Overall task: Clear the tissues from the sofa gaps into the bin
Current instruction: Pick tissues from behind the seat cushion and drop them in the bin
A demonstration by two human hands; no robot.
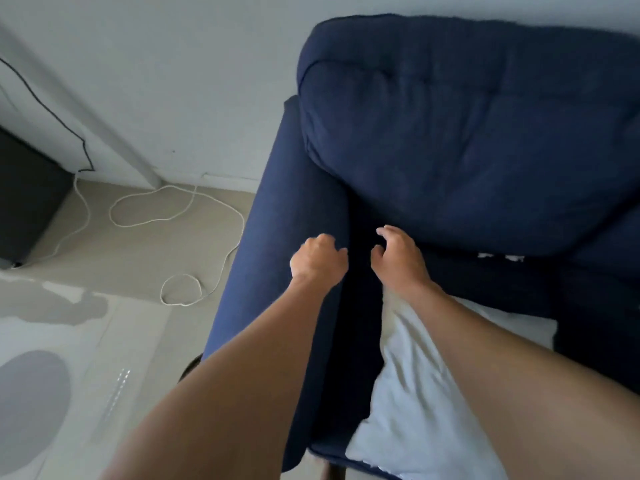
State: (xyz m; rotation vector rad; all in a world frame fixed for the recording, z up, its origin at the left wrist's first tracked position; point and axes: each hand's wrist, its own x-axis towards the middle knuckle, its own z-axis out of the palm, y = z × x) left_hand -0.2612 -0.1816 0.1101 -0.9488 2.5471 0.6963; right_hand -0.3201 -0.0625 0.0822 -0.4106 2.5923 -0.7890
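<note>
Both hands, left hand (318, 259) and right hand (398, 259), fingers curled and holding nothing, are probing the armrest gap (360, 237) of the sofa (450, 133); next, pinching out a tissue (500, 257) there.

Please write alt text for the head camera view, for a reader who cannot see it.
Two bare hands, left hand and right hand, reach empty toward the dark gap between a navy sofa's armrest and seat. White tissue bits peek from under the back cushion.
</note>
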